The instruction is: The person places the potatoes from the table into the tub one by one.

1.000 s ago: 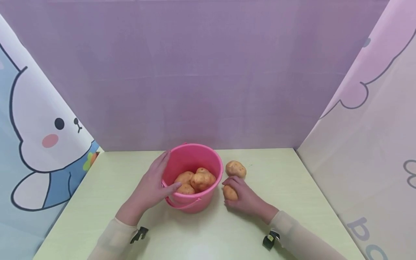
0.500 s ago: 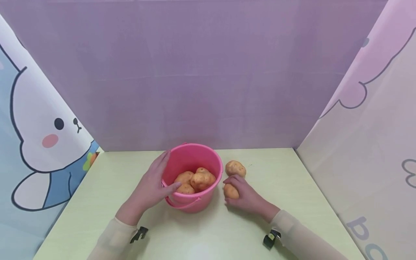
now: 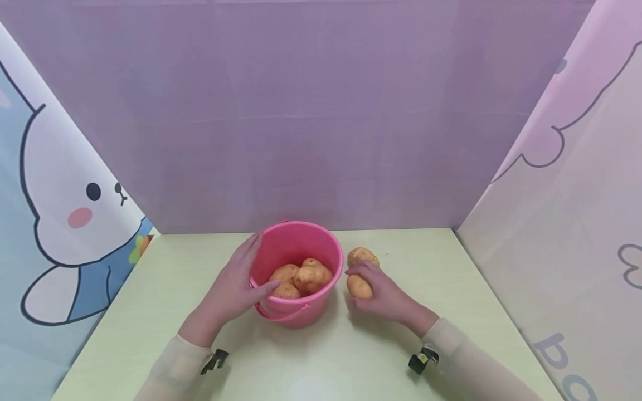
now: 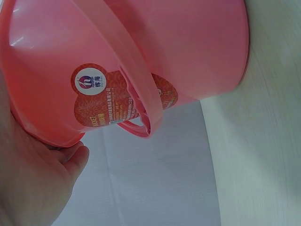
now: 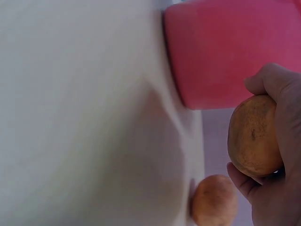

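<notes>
A pink bucket (image 3: 315, 313) stands upright on the pale table, with several potatoes (image 3: 312, 277) lying inside. My left hand (image 3: 232, 287) grips its left rim, the thumb reaching over the front edge. In the left wrist view, a label (image 4: 98, 101) and the lowered handle (image 4: 136, 77) show on the bucket's side. Just right of the bucket, my right hand (image 3: 385, 294) holds a potato (image 3: 359, 286) between thumb and fingers. The right wrist view shows this held potato (image 5: 254, 136) raised off the table. Behind that hand another potato (image 3: 362, 255) sits on the table, partly covered.
A purple backdrop (image 3: 311, 122) rises along the table's rear edge. Printed panels flank the table, a cartoon rabbit (image 3: 60, 211) at left and a pale pink panel (image 3: 567, 223) at right. Dark small devices (image 3: 421, 359) sit on both wrists.
My right hand has lifted the potato off the table and shifted slightly right, now overlapping the loose potato behind it. The left hand and the bucket have stayed in place.
</notes>
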Demonstrator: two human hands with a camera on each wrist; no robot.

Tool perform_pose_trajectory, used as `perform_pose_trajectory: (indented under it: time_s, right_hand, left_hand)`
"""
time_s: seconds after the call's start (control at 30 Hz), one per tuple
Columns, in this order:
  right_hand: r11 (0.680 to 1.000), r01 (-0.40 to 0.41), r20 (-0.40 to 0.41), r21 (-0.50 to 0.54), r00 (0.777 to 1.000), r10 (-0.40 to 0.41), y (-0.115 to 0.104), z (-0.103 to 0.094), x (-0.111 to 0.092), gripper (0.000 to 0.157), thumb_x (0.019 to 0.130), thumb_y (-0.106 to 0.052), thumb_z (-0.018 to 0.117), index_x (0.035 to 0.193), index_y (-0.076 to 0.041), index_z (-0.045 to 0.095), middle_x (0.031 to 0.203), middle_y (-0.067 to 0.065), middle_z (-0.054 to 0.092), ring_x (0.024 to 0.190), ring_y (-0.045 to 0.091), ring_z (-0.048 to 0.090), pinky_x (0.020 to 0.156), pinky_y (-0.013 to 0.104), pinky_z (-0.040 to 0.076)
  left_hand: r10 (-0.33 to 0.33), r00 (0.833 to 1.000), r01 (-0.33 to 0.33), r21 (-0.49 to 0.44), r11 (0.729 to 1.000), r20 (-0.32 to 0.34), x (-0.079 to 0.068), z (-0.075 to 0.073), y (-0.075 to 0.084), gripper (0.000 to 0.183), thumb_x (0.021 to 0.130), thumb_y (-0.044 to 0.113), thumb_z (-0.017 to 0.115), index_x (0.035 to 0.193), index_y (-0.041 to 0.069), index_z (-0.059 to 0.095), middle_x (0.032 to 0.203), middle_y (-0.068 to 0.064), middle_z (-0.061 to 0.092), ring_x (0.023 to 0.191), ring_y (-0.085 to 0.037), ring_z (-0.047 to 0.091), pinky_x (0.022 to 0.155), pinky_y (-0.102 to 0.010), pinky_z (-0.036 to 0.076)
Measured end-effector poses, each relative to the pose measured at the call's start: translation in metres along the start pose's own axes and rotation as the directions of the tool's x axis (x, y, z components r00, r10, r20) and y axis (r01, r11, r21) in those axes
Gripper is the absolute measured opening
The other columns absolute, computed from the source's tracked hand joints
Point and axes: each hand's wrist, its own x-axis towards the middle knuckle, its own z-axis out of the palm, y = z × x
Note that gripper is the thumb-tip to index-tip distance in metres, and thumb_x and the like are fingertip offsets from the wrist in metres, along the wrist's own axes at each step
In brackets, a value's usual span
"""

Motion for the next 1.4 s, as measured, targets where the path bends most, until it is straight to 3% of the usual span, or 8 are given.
perform_pose_trajectory:
  time_s: [0.07, 0.27, 0.5, 0.7, 1.0, 1.2, 1.4]
  right_hand:
    - [1.0, 0.027, -0.015, 0.014, 1.0, -0.026, -0.002, -0.005, 0.002, 0.059, 0.088, -0.011, 0.092, 0.141, -0.021, 0.069, 0.15, 0.002, 0.059, 0.137, 0.025, 0.057, 0.105, 0.051, 0.058]
    - [0.993, 0.092, -0.048, 0.069, 0.995, -0.089, -0.008, -0.019, 0.01, 0.06, 0.088, -0.005, 0.091, 0.139, -0.024, 0.067, 0.142, 0.014, 0.063, 0.126, 0.025, 0.061, 0.099, 0.044, 0.061]
    - [0.993, 0.099, -0.044, 0.068, 0.994, -0.096, -0.018, -0.035, 0.018, 0.056, 0.089, -0.005, 0.09, 0.138, -0.021, 0.068, 0.136, 0.002, 0.063, 0.114, 0.022, 0.063, 0.09, 0.039, 0.062]
    - [0.993, 0.092, -0.039, 0.076, 0.995, -0.089, -0.028, -0.05, 0.025, 0.056, 0.09, -0.006, 0.091, 0.139, -0.016, 0.068, 0.138, 0.005, 0.063, 0.116, 0.024, 0.063, 0.092, 0.039, 0.062]
    - [0.996, 0.026, -0.034, 0.08, 0.999, -0.023, -0.039, -0.074, 0.034, 0.056, 0.091, -0.01, 0.091, 0.14, -0.024, 0.068, 0.137, 0.001, 0.061, 0.109, 0.026, 0.064, 0.086, 0.04, 0.063]
    - [0.996, 0.054, -0.015, 0.071, 0.998, -0.053, -0.048, -0.086, 0.044, 0.054, 0.093, -0.02, 0.091, 0.141, -0.026, 0.068, 0.132, 0.001, 0.061, 0.105, 0.026, 0.065, 0.084, 0.043, 0.063]
    - [0.992, 0.117, 0.002, 0.043, 0.993, -0.117, -0.065, -0.089, 0.057, 0.054, 0.092, -0.016, 0.09, 0.141, -0.025, 0.069, 0.135, -0.002, 0.061, 0.112, 0.024, 0.061, 0.086, 0.045, 0.062]
  left_hand:
    - [0.005, 1.0, -0.005, 0.0, 1.0, -0.004, 0.0, 0.0, 0.0, 0.118, 0.09, 0.045, 0.091, 0.178, 0.011, 0.02, 0.181, -0.013, 0.024, 0.162, -0.044, 0.031, 0.106, -0.069, 0.056]
    - [0.014, 1.0, -0.014, -0.002, 1.0, -0.01, 0.0, 0.001, -0.001, 0.117, 0.09, 0.045, 0.091, 0.178, 0.01, 0.021, 0.181, -0.013, 0.024, 0.163, -0.043, 0.03, 0.106, -0.069, 0.055]
    - [0.016, 1.0, -0.016, -0.004, 1.0, -0.013, 0.0, 0.001, 0.001, 0.117, 0.09, 0.043, 0.091, 0.178, 0.009, 0.021, 0.181, -0.014, 0.025, 0.162, -0.044, 0.031, 0.105, -0.069, 0.056]
    - [0.016, 1.0, -0.016, -0.006, 1.0, -0.016, 0.0, 0.002, 0.001, 0.117, 0.09, 0.043, 0.091, 0.177, 0.009, 0.022, 0.181, -0.013, 0.025, 0.162, -0.044, 0.031, 0.104, -0.069, 0.057]
    - [0.013, 1.0, -0.013, -0.01, 1.0, -0.014, 0.0, 0.003, 0.002, 0.117, 0.09, 0.046, 0.091, 0.178, 0.01, 0.021, 0.181, -0.012, 0.024, 0.162, -0.044, 0.031, 0.103, -0.069, 0.057]
    - [0.006, 1.0, -0.006, -0.012, 1.0, -0.012, 0.0, 0.004, 0.003, 0.118, 0.089, 0.046, 0.091, 0.178, 0.012, 0.02, 0.181, -0.011, 0.024, 0.162, -0.043, 0.031, 0.103, -0.069, 0.057]
    - [-0.002, 1.0, 0.002, -0.013, 1.0, -0.006, 0.001, 0.003, 0.004, 0.118, 0.089, 0.045, 0.091, 0.178, 0.011, 0.021, 0.182, -0.011, 0.024, 0.162, -0.043, 0.031, 0.103, -0.069, 0.058]
